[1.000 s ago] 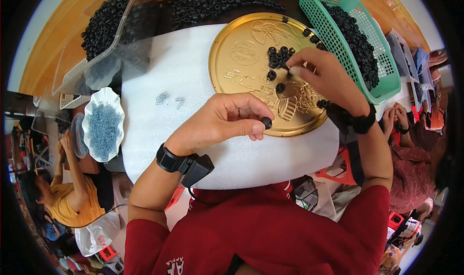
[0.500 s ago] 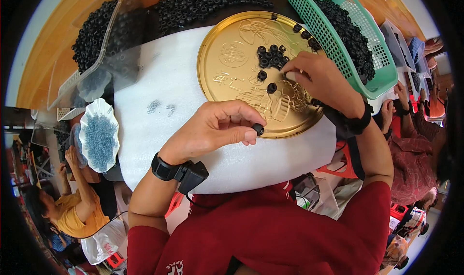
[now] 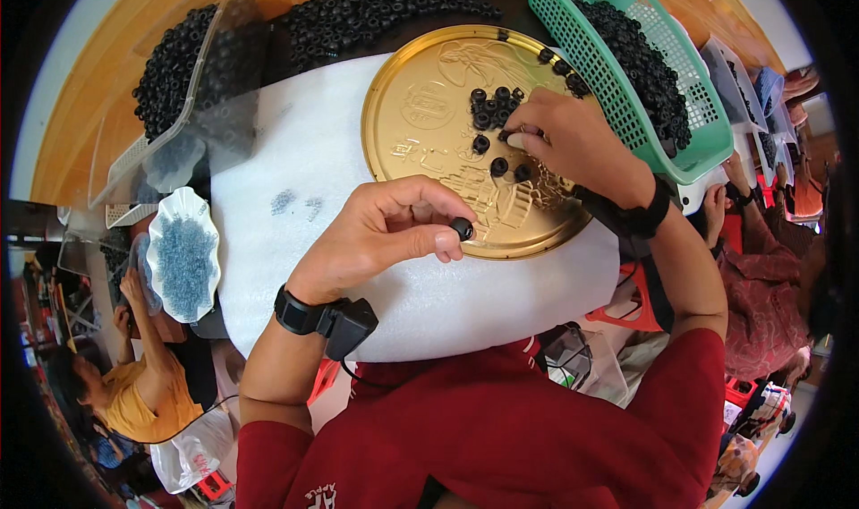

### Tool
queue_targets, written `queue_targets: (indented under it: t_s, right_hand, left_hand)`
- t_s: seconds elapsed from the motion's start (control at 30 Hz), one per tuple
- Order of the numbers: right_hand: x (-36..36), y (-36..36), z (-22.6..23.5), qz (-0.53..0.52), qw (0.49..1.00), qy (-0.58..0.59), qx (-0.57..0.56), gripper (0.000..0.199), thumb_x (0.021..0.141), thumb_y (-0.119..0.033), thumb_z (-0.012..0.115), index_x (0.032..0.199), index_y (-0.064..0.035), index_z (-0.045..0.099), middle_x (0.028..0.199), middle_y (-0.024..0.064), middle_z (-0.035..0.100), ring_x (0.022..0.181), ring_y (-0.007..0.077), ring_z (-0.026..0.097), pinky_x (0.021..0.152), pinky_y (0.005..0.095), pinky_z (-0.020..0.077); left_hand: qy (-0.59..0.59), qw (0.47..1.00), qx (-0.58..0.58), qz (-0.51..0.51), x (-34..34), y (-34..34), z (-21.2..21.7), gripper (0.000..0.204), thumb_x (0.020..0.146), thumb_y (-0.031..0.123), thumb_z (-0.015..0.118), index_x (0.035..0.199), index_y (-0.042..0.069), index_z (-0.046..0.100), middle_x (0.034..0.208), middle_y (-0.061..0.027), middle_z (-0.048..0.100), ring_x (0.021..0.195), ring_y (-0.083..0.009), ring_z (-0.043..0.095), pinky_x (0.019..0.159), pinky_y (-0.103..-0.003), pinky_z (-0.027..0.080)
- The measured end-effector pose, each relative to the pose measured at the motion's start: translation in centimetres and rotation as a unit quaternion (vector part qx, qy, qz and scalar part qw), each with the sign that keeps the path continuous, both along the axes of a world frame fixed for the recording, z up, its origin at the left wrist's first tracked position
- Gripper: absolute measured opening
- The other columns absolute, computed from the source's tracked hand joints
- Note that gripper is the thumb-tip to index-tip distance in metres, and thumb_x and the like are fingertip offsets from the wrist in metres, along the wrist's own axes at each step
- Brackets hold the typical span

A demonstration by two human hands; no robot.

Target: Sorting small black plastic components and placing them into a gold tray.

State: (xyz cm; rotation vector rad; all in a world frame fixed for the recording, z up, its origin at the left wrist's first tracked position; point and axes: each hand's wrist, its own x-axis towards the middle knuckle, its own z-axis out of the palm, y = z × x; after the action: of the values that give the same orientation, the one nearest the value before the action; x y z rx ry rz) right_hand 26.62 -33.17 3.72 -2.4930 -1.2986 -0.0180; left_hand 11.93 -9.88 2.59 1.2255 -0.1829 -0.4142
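Note:
My left hand (image 3: 380, 232) pinches a small black ring-shaped part (image 3: 462, 229) between thumb and forefinger, over the near edge of a round gold tray (image 3: 403, 165) with raised patterns. Above the tray's right half, the fingers of my right hand (image 3: 573, 138) are closed at the side of a cluster of similar black parts (image 3: 492, 111). A dark piece shows at those fingertips, partly covered by them. Several loose black parts (image 3: 498, 166) lie just below that hand. Thin dark strands or scraps (image 3: 550, 187) lie beneath my right wrist.
A green basket (image 3: 707, 147) of black pieces stands at the far right. A clear bin (image 3: 192, 106) of black rings stands at the far left, with more rings (image 3: 376, 12) heaped behind the tray. A white scalloped dish (image 3: 213, 267) holds blue-grey bits beside the white foam sheet (image 3: 295, 151). People sit on both sides.
My right hand has shifted slightly left and up, toward the cluster. A black part now shows below its fingers, where none was visible before. My left hand still holds its part.

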Motion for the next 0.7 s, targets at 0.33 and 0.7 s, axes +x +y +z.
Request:
queue_targets:
  t_s: [0.33,0.7]
  right_hand:
    - [-0.2,0.3,-0.4,0.003,1.0,0.019,0.017,0.012,0.08,-0.015,0.064,0.087,-0.0042,0.064,0.086,0.0114,0.062,0.078,0.0324,0.062,0.068,0.041,0.0496]
    - [-1.8,-2.9,2.9,-0.154,0.932,0.264,0.192,0.012,0.083,-0.008,0.064,0.092,-0.0021,0.06,0.076,-0.002,0.058,0.063,0.0056,0.052,0.057,0.0209,0.0416]
  left_hand:
    - [-0.03,0.998,-0.006,0.056,0.2,0.2,-0.4,0.021,0.087,0.009,0.065,0.104,-0.002,0.061,0.092,-0.0115,0.066,0.078,-0.0153,0.064,0.071,-0.028,0.053]
    - [-0.053,0.992,-0.082,0.075,0.4,1.0,-0.6,0.022,0.089,0.007,0.063,0.108,-0.002,0.061,0.097,-0.0127,0.067,0.081,-0.0148,0.064,0.075,-0.027,0.053]
